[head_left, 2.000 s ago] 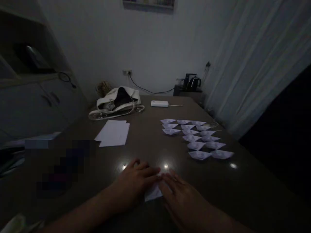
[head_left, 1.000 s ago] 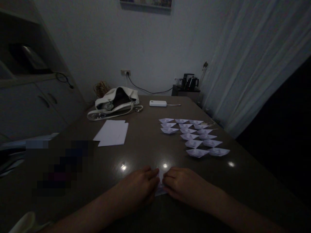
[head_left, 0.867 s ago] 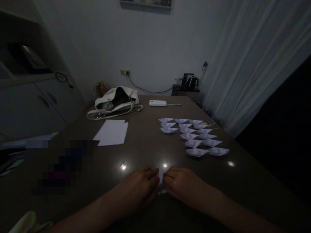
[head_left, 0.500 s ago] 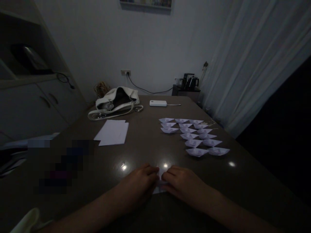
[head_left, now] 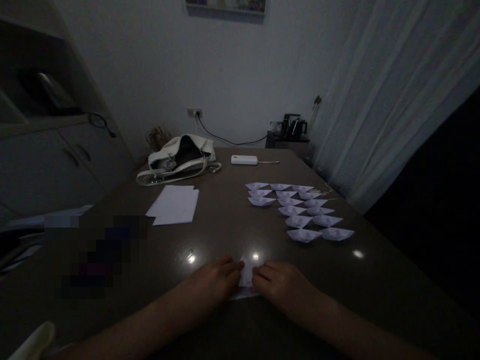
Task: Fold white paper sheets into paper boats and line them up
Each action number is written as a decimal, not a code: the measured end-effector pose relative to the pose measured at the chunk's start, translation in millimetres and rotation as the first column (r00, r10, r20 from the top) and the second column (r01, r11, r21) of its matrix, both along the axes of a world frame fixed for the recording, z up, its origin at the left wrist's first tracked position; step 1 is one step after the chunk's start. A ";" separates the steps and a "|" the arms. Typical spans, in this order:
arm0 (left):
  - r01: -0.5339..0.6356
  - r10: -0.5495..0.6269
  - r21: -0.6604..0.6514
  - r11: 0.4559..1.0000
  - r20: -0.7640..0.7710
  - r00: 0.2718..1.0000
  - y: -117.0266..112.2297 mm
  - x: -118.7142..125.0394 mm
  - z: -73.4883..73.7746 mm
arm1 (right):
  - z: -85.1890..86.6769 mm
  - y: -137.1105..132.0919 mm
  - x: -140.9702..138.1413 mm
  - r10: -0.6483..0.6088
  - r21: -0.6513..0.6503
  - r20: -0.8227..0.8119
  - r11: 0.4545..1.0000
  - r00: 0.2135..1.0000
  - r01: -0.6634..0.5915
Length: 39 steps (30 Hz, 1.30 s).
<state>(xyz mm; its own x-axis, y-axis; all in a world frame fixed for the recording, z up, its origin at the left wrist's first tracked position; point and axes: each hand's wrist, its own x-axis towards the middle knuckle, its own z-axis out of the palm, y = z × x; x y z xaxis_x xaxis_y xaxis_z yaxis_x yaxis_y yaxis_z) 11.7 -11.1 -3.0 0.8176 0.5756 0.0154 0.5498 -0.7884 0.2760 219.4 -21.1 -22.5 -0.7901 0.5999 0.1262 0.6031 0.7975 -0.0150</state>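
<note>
A partly folded sheet of white paper [head_left: 245, 276] lies on the brown table near its front, with a pointed top and a flat strip along the bottom. My left hand [head_left: 220, 276] grips its left side, fingers bent and closed on it. On the opposite side my right hand [head_left: 276, 280] pinches the paper, its fingers curled. Parts of the sheet are hidden beneath both hands. Beyond my right hand, several folded paper boats [head_left: 304, 235] stand in rows.
A stack of white paper [head_left: 174, 205] lies left of centre. Behind it sits a white handbag [head_left: 180, 155]. A white power bank [head_left: 244, 160] with a short cable rests at the far end of the table [head_left: 225, 210]. A black kettle [head_left: 296, 128] stands beyond, by the curtain.
My hands have moved slightly apart, and more of the folded paper shows between them, including its pointed top. The boats, paper stack and bag stay where they were.
</note>
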 end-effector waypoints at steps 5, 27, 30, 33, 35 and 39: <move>-0.089 0.096 -0.095 0.991 0.073 0.993 -1.9 -1.9 -2.2 | 2.2 3.3 1.5 -0.026 -0.079 -0.050 0.997 0.998 0.022; -0.066 0.116 -0.252 0.965 0.190 0.975 23.6 -15.5 -10.7 | 13.7 11.6 18.6 -0.425 -0.449 -0.262 0.848 0.866 0.280; -0.164 0.215 -0.275 0.947 0.166 0.962 21.3 -18.8 -9.2 | 13.1 11.0 19.6 -0.435 -0.473 -0.268 0.837 0.859 0.276; -0.254 0.293 -0.264 0.930 0.119 0.949 13.8 -16.2 -9.4 | 12.3 7.8 16.6 -0.406 -0.470 -0.283 0.848 0.869 0.243; -0.302 0.344 -0.276 0.913 0.117 0.932 8.9 -12.4 -9.2 | 11.9 4.7 13.2 -0.388 -0.457 -0.299 0.860 0.872 0.226; -0.383 0.450 -0.355 0.853 0.129 0.884 5.4 -6.1 -9.0 | 10.8 1.5 5.7 -0.429 -0.475 -0.315 0.844 0.847 0.250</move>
